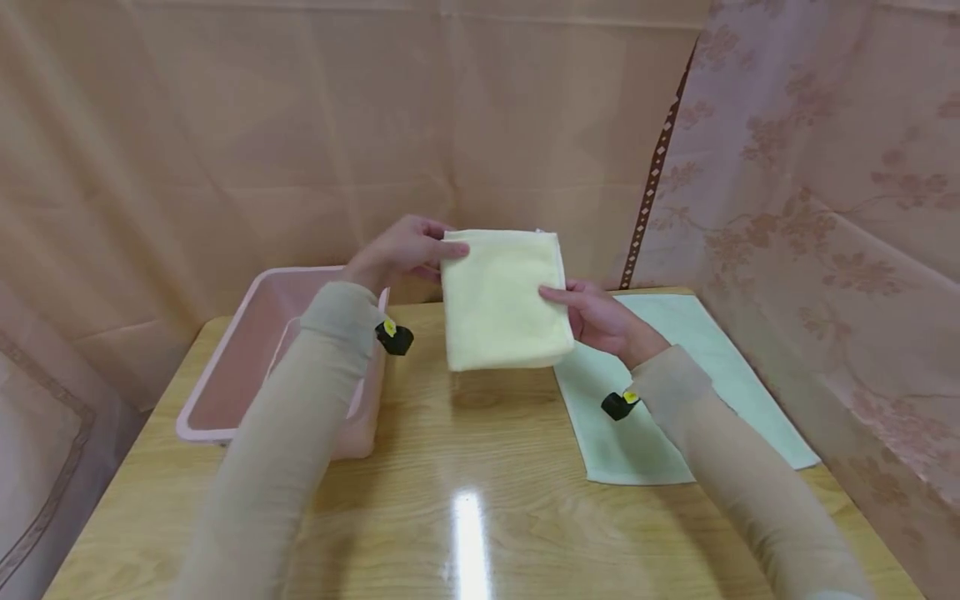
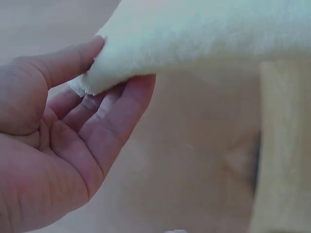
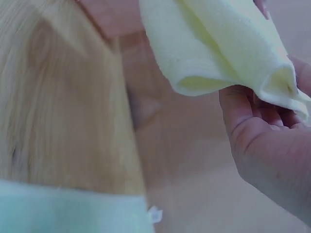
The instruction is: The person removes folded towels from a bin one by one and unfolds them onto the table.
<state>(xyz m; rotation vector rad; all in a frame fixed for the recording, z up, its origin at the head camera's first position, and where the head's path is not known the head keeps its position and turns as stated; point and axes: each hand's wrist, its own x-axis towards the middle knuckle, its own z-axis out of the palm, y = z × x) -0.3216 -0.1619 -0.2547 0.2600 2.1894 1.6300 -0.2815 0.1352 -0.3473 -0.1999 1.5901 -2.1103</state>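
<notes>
A pale yellow towel (image 1: 504, 304), folded into a rough square, is held up above the wooden table between both hands. My left hand (image 1: 408, 248) pinches its upper left edge, thumb on the front face and fingers behind. On the opposite side my right hand (image 1: 596, 317) grips the right edge, thumb in front. In the left wrist view the fingers (image 2: 119, 109) support a fuzzy corner of the towel from beneath. The right wrist view shows the folded layers of the towel (image 3: 214, 53) looping open at their ends, with the fingers under them.
A pink plastic basin (image 1: 217, 435) stands at the left of the table, partly hidden by the left forearm. Under the right forearm a pale green towel (image 1: 630, 450) lies flat on the wooden table (image 1: 420, 517). Curtains (image 1: 525, 108) hang behind and at the sides.
</notes>
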